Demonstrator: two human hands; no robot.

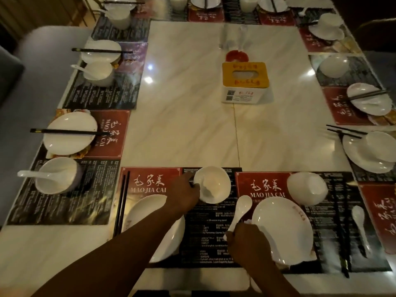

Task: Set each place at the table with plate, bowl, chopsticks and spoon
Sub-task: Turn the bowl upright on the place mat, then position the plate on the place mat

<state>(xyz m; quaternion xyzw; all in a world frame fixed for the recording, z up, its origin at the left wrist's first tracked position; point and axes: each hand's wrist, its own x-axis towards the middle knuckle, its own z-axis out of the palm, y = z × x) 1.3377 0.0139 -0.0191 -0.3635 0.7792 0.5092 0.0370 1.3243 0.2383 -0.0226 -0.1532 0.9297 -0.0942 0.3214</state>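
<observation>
Left hand gripped the left rim of a round white ceramic bowl, which stood upright on the near printed placemat. Right hand was curled round the handle of a white ceramic spoon, just right of the bowl. Black chopsticks lay left of a round white plate.

there are ten white plates and ten white bowls, counting those cut off at the far edge. ten pairs of dark chopsticks show, but only five white spoons can be made out, the far places being too dim to be sure of more. there is one yellow-topped tissue box, and two hands are in view, the left hand and the right hand.
</observation>
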